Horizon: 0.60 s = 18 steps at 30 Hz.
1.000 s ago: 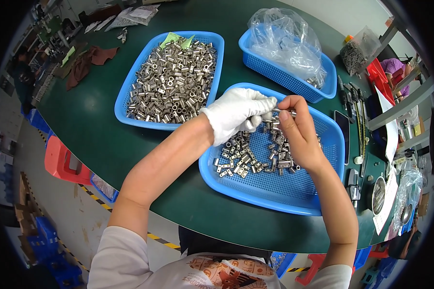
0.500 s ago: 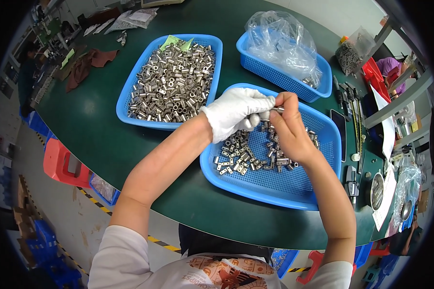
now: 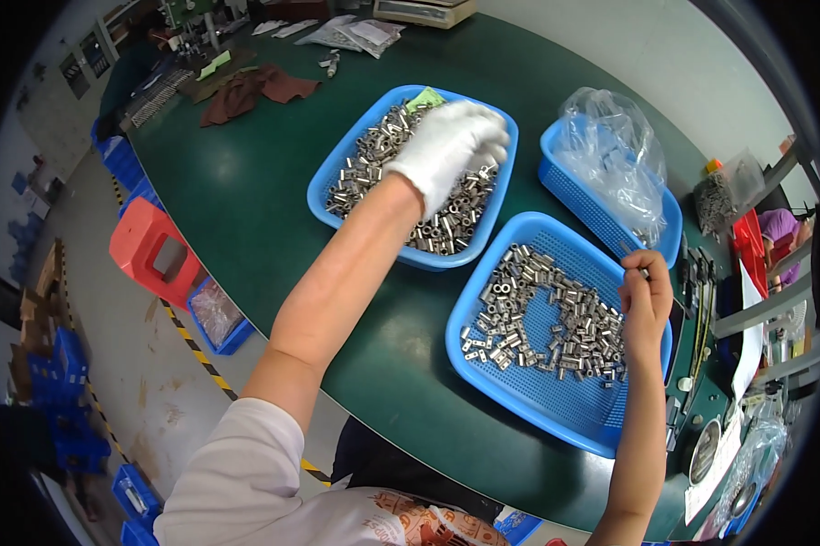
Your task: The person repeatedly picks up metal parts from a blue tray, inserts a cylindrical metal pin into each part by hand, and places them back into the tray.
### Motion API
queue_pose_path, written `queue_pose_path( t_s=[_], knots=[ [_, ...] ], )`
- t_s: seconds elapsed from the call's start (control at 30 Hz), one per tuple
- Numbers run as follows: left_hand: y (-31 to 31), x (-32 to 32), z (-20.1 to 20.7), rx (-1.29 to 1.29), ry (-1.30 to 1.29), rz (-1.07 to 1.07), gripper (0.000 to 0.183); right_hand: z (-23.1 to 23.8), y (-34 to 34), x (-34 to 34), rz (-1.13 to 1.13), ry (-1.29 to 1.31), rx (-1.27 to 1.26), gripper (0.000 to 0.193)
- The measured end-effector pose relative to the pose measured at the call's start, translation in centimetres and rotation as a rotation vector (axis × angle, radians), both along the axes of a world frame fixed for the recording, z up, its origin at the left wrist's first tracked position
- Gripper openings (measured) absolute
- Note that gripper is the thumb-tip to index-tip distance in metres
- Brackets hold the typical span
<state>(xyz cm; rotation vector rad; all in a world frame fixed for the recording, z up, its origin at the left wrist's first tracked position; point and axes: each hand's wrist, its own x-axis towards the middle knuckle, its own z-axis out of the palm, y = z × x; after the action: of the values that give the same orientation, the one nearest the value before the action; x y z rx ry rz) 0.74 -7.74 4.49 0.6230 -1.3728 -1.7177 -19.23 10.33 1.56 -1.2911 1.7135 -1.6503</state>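
In the far blue perforated plastic tray (image 3: 337, 177), heaped short silver metal sleeves (image 3: 383, 155), shiny and tubular, beneath the white-gloved left hand (image 3: 446, 146), fingers curled into the pile; grasp hidden. Above the near blue tray (image 3: 556, 409), bare right hand (image 3: 645, 305) pinched on a thin metal piece (image 3: 630, 255), hard to make out.

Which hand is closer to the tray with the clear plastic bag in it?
The right hand. It hangs over the near tray's far edge, just below the bag tray. The gloved left hand rests on the metal pieces in the far-left tray, a bit farther off.
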Motion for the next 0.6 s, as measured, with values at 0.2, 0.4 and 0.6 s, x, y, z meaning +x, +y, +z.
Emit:
queue_pose_path(
  t_s=[0.2,0.4,0.6],
  knots=[
    [-2.6,2.0,0.1,-0.238,-0.130,0.256,0.026,-0.7,-0.7,2.4,0.215,0.586,0.194,0.009],
    [0.0,-0.3,0.2,-0.567,-0.081,0.106,0.023,-2.2,-1.3,3.5,0.316,0.948,0.309,0.012],
    [7.1,-3.8,-0.7,-0.475,-0.280,-0.208,0.023,-2.2,-1.3,4.3,0.283,0.953,0.400,0.016]
  ],
)
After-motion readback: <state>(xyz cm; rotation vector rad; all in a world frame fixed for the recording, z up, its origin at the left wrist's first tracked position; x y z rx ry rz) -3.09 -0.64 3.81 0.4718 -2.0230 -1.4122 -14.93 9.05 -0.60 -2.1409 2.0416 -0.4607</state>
